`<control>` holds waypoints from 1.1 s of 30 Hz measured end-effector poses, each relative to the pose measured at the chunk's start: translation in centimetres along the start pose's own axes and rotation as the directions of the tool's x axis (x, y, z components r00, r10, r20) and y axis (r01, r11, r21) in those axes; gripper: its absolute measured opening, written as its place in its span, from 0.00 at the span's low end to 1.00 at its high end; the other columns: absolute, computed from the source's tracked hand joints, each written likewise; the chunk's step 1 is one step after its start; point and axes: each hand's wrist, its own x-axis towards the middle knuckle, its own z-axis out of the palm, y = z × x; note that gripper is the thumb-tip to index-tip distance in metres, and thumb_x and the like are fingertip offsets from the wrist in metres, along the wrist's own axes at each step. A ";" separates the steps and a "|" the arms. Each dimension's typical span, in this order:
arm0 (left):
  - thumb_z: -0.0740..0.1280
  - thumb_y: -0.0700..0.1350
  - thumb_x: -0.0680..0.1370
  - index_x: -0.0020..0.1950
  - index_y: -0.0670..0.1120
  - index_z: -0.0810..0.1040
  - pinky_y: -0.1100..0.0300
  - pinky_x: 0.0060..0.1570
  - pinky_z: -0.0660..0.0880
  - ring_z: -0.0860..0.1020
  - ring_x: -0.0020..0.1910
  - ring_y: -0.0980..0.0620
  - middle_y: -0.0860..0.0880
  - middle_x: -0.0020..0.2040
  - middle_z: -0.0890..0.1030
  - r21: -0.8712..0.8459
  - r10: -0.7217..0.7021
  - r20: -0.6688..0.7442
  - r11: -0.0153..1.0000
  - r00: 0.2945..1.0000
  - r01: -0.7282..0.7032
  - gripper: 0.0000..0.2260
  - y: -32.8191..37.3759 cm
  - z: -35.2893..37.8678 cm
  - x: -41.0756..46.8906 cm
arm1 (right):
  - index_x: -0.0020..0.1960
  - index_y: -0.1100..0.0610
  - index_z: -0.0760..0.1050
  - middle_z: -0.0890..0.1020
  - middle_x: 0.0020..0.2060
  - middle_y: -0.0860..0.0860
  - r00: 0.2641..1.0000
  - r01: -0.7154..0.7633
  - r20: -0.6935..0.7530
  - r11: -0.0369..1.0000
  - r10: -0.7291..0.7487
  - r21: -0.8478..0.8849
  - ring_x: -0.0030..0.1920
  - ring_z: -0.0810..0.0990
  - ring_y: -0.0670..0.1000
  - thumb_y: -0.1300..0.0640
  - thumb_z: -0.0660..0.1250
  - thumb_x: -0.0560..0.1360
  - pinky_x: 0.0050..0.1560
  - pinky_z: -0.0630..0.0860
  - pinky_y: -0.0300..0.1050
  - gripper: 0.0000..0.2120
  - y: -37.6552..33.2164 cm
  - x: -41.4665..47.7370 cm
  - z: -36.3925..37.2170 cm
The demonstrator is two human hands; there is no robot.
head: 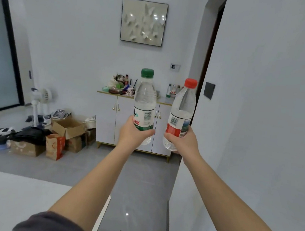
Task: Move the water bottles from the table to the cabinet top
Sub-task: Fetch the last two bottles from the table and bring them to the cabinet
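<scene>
My left hand (130, 132) grips a clear water bottle with a green cap and green label (145, 98), held upright in front of me. My right hand (183, 141) grips a second clear bottle with a red cap and red label (182, 108), tilted slightly right. Both arms are stretched out toward a white cabinet (109, 119) standing against the far wall. Its top (163, 100) carries a pile of small items on the left and several bottles (172, 90) at the right end. The white table (11, 199) lies at the lower left, beneath my left arm.
Cardboard boxes (67, 126), a paper bag (54, 146), dark bags and a white floor fan (36, 103) crowd the floor left of the cabinet. A white wall (248, 123) juts out on my right. Grey floor tiles run between table and cabinet.
</scene>
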 end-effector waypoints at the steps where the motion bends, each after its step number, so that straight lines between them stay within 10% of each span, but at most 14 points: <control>1: 0.79 0.48 0.65 0.60 0.50 0.74 0.51 0.49 0.80 0.78 0.49 0.54 0.54 0.51 0.81 0.004 0.001 0.008 1.000 1.000 -0.001 0.26 0.2 0.0 0.2 | 0.61 0.50 0.73 0.82 0.53 0.48 1.000 -0.004 -0.002 1.000 0.004 0.000 0.53 0.81 0.50 0.57 0.79 0.65 0.42 0.77 0.40 0.27 -0.1 0.2 0.0; 28: 0.78 0.48 0.67 0.61 0.49 0.71 0.52 0.49 0.80 0.75 0.50 0.53 0.55 0.50 0.77 0.070 0.025 0.078 0.997 0.997 -0.030 0.26 -1.7 5.0 17.1 | 0.58 0.48 0.69 0.78 0.50 0.45 0.996 -0.003 -0.087 1.000 0.002 -0.012 0.48 0.77 0.46 0.58 0.78 0.67 0.50 0.73 0.41 0.25 2.6 17.3 4.4; 33: 0.78 0.48 0.68 0.61 0.49 0.71 0.65 0.41 0.71 0.74 0.49 0.55 0.55 0.50 0.76 0.082 0.037 0.064 0.996 0.997 -0.042 0.26 -3.2 8.5 24.6 | 0.58 0.47 0.68 0.76 0.48 0.43 0.992 0.003 -0.122 1.000 -0.003 -0.004 0.48 0.76 0.45 0.57 0.77 0.67 0.51 0.73 0.41 0.25 4.7 25.2 5.8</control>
